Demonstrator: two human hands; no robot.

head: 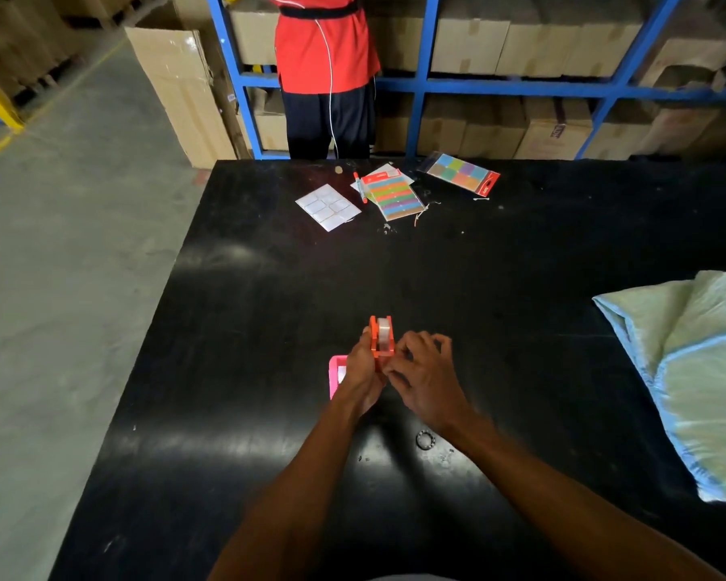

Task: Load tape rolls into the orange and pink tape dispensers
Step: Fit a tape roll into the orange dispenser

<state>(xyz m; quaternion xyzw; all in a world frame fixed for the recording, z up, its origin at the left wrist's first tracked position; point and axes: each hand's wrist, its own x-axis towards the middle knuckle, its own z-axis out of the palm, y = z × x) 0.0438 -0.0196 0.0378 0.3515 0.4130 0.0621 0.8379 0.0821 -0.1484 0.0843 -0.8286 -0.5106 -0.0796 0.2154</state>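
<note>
I hold the orange tape dispenser [381,337] upright above the black table [520,266], my left hand [363,373] gripping its left side. A clear tape roll [384,331] sits between its two orange walls. My right hand [426,373] is at the dispenser's near end, with its fingertips pinched together there; what they pinch is too small to tell. The pink tape dispenser [336,375] lies on the table just left of my left hand, mostly hidden behind it.
A small dark ring [425,439] lies on the table near my right forearm. A pale green and blue cloth [696,371] covers the right edge. Sticker sheets [328,206], coloured label packs [397,195] and a pen lie at the far side, where a person in red [323,48] stands by blue shelving.
</note>
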